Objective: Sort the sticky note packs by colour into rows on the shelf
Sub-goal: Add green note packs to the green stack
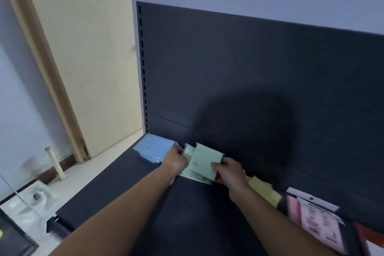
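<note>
Stacking a green pack (205, 160) with its own colour, fingers of the right hand (226, 172) clamped on it. Left hand (176, 160) braces the green pile (193, 174); its finger hold's unclear.

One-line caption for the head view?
On the shelf, left hand and right hand hold green packs; blue packs left, yellow packs right.

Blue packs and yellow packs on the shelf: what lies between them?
The green packs, with the left hand and right hand holding them, seen in the head view.

Blue packs (152, 147), green packs (204, 160), yellow packs (265, 193) and pink packs (320, 224) line the dark shelf (128, 183).
</note>
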Tool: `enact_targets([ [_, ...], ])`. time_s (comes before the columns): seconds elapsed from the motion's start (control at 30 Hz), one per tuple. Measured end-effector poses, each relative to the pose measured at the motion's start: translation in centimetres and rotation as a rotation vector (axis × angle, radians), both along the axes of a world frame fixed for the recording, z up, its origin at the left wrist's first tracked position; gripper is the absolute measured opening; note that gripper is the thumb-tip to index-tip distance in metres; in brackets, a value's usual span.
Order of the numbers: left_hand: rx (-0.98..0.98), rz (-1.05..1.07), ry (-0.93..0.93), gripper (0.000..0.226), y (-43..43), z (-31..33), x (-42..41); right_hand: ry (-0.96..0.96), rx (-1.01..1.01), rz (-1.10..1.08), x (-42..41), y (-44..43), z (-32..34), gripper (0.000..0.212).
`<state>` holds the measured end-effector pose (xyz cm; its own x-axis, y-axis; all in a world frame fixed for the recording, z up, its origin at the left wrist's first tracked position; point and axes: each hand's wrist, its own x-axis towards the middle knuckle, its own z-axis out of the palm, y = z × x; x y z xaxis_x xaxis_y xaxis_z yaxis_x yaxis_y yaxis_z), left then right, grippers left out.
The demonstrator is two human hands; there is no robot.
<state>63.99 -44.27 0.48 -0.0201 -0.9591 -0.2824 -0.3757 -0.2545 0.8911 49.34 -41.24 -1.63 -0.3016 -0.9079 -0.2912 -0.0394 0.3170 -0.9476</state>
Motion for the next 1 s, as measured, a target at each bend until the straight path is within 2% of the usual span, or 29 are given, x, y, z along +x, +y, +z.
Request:
enact_targets([
  [0.07,-0.1,-0.104,-0.287,0.031,-0.2,-0.5,0.0,0.16,0.031,-0.001,0.4,-0.5,-0.9,0.005],
  [0.13,-0.149,-0.171,-0.468,0.035,-0.3,-1.1,-0.1,0.327,0.043,-0.021,0.8,-1.0,-1.5,0.018],
  [0.2,-0.123,-0.196,-0.531,0.038,0.0,-1.3,-0.4,0.429,0.033,-0.039,0.9,-1.0,-1.6,0.024],
  [0.3,-0.091,-0.259,-0.611,0.05,0.0,-1.7,-1.1,0.447,0.02,-0.076,1.2,-1.0,-1.8,0.029],
  [0.5,-0.199,-0.179,-0.664,0.071,1.5,-1.1,-2.3,0.396,-0.03,-0.04,0.5,0.4,-0.8,0.027],
  [0.6,-0.286,-0.199,-0.666,0.078,3.6,-0.3,-5.1,0.453,-0.05,-0.027,-2.0,3.4,0.2,0.015],
  [0.8,-0.481,-0.51,-0.598,0.069,11.4,1.6,-16.4,0.629,-0.025,-0.131,-12.9,14.7,3.4,0.017],
  [0.93,-0.528,-0.777,-0.604,0.068,20.1,2.2,-26.1,0.846,0.189,-0.238,-22.9,26.7,5.1,0.026],
  [1.0,-0.565,-0.911,-0.61,0.067,25.0,2.2,-30.5,0.863,0.279,-0.326,-27.2,33.2,5.3,0.029],
])
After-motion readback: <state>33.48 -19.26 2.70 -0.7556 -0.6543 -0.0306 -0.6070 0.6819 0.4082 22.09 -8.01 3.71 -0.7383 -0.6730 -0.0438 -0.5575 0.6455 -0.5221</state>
